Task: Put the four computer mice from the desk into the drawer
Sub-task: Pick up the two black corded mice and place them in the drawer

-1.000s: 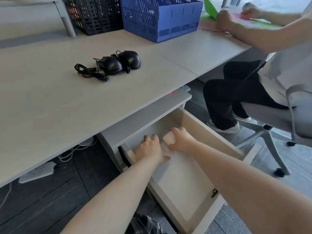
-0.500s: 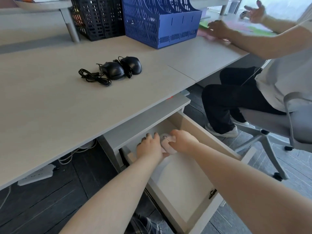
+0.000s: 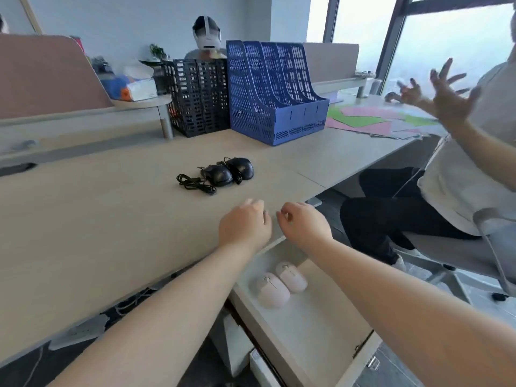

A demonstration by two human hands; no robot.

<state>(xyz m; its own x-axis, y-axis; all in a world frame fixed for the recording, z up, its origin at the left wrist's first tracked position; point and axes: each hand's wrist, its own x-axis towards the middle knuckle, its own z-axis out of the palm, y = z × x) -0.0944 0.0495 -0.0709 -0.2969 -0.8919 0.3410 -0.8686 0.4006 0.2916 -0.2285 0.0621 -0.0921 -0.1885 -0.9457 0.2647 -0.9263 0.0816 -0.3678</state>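
Two pale pink mice (image 3: 272, 291) (image 3: 291, 276) lie side by side in the open white drawer (image 3: 321, 328) under the desk edge. On the desk (image 3: 97, 219) two black wired mice (image 3: 219, 175) (image 3: 242, 168) sit together, their cable (image 3: 195, 185) coiled to their left. My left hand (image 3: 244, 226) and my right hand (image 3: 304, 223) hover empty over the desk's front edge, fingers loosely curled, short of the black mice.
A blue file rack (image 3: 275, 93) and a black mesh rack (image 3: 199, 96) stand at the back of the desk. A seated person (image 3: 446, 177) on the right gestures over coloured paper sheets (image 3: 371, 121). A power strip (image 3: 81, 329) lies on the floor.
Both hands have let go of the pink mice, lifted out of the drawer and come up over the desk edge. The view has tilted upward.
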